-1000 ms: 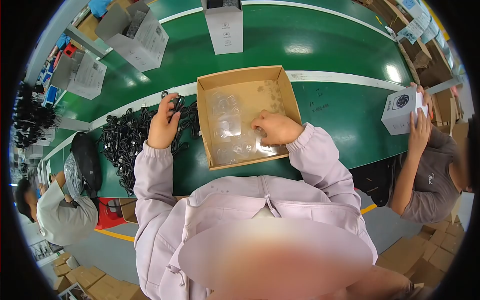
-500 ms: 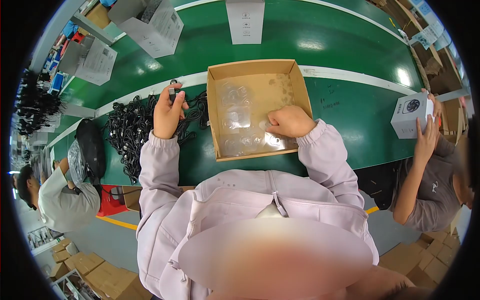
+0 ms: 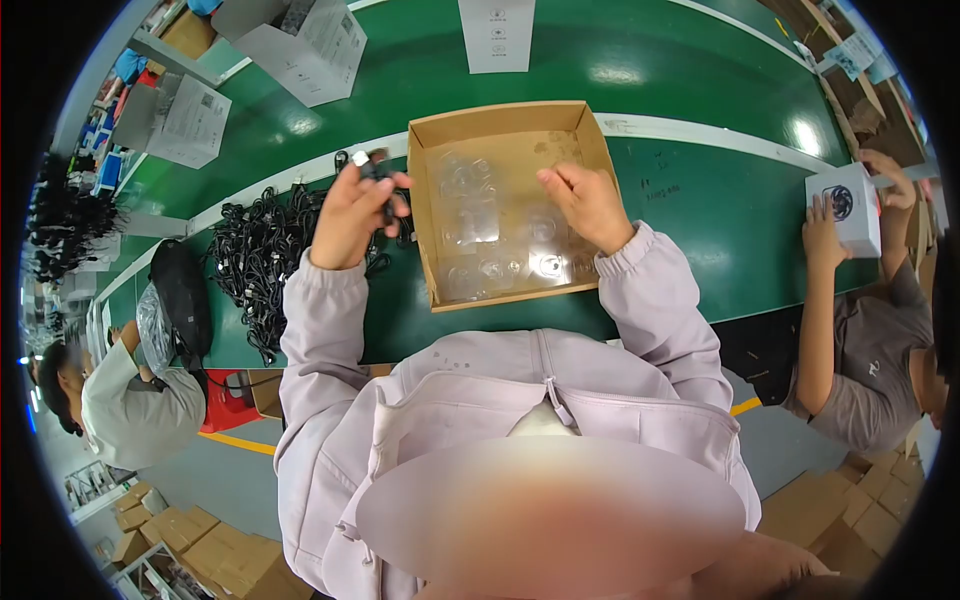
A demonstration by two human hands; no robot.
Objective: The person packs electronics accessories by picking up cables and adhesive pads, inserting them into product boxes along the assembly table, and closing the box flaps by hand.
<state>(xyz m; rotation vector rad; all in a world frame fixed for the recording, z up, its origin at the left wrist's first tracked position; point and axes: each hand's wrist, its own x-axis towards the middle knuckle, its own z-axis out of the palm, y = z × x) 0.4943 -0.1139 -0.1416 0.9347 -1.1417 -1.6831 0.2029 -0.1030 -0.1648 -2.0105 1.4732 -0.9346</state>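
My left hand (image 3: 352, 215) is closed on a black cable (image 3: 376, 172) with a light connector end, above the left edge of the cardboard tray (image 3: 426, 262). A large heap of black cables (image 3: 255, 260) lies to its left on the green table. My right hand (image 3: 590, 207) is over the right part of the tray, with its fingers curled together; anything in the pinch is too small to make out. Small clear plastic pieces (image 3: 478, 220) lie in the left and lower part of the tray.
Open white boxes (image 3: 310, 55) stand at the back left, and a white box (image 3: 498, 38) at the back middle. A co-worker at the right holds a white box (image 3: 843, 212) with a fan picture. Another person works at the left beside a black bag (image 3: 182, 295).
My right hand has lifted off the plastic pieces and moved up and to the right. My left hand has turned, with the cable in its fingers. The co-worker's box has shifted right.
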